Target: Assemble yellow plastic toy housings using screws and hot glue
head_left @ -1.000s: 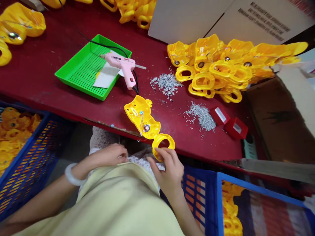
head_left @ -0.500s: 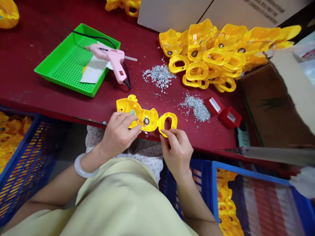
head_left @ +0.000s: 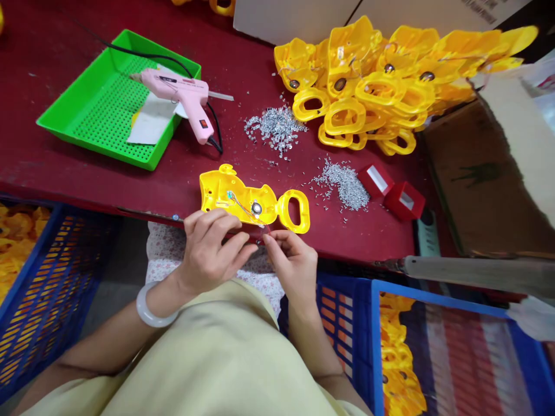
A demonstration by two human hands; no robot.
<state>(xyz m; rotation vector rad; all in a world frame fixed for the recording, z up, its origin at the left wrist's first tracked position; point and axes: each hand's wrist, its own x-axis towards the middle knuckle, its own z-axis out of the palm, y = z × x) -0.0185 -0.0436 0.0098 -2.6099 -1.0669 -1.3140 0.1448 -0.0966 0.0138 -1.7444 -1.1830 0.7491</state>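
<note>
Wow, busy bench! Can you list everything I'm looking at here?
Yellow shell: one, yellow, table's near edge, wires inside.
Shell heap: many, yellow, far right.
Glue gun: one, pink, lying across the tray's corner.
Tray: one, green, far left, paper inside.
Screw piles: two, silver, mid-table.
Small boxes: two, red, beside the nearer pile.
Crates: two, blue, below the table, yellow parts inside.
Table: one, dark red.
Left hand: white bangle, fingers at the shell's near edge.
Right hand: fingertips meeting the left's.

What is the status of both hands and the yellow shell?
Right hand pinches wire; left hand beside, grip unclear. Yellow shell flat at table edge. Nothing blocking.
</note>
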